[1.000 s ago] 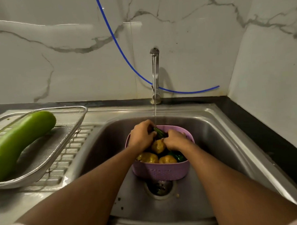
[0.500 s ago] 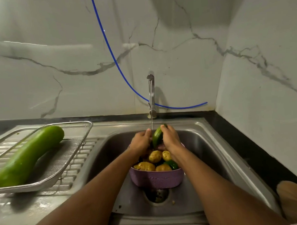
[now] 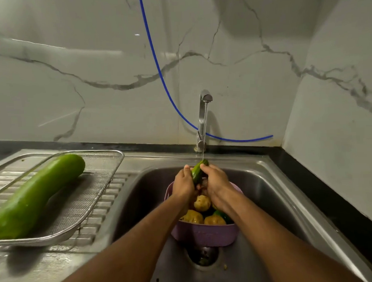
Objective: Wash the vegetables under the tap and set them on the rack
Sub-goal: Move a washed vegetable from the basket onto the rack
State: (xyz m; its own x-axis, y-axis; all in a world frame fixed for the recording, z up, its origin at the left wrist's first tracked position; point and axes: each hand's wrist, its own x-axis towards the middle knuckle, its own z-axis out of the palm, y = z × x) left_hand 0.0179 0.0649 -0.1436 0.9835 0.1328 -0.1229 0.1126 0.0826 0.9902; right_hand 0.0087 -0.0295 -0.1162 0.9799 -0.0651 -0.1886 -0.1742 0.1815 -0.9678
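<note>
- A small dark green cucumber [image 3: 198, 171] is tilted under the thin stream from the tap [image 3: 203, 118], above the purple basket [image 3: 204, 236] of potatoes [image 3: 202, 203] in the sink [image 3: 268, 192].
- The left hand [image 3: 183, 184] and right hand [image 3: 214, 182] curl round it from either side.
- A long pale green gourd [image 3: 36, 196] lies in the mesh rack [image 3: 93, 187] on the steel drainboard; marble walls behind.

Blue hose [image 3: 156, 63] hangs across marble wall [image 3: 71, 82]; black countertop [image 3: 323, 177] edges right side.
</note>
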